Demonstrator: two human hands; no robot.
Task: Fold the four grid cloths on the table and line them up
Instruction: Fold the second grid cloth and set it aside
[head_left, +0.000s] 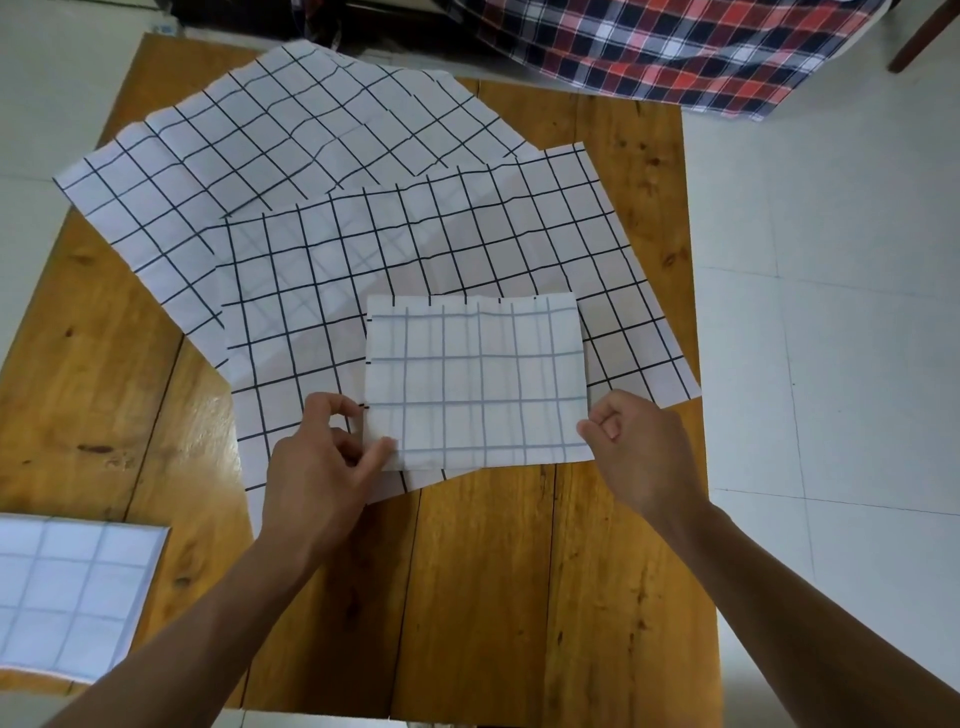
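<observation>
A folded white grid cloth (475, 379) lies face down on top of an unfolded grid cloth (415, 260) in the middle of the wooden table (493, 597). My left hand (322, 462) pinches the folded cloth's near left corner between thumb and fingers. My right hand (634, 447) pinches its near right corner. A second unfolded grid cloth (249, 135) lies spread at the far left, partly under the first. Another folded grid cloth (67, 597) rests at the table's near left edge.
A red, black and white plaid fabric (675, 47) hangs beyond the table's far right corner. A dark chair leg (919, 36) stands at the top right. White floor tiles (831, 312) surround the table.
</observation>
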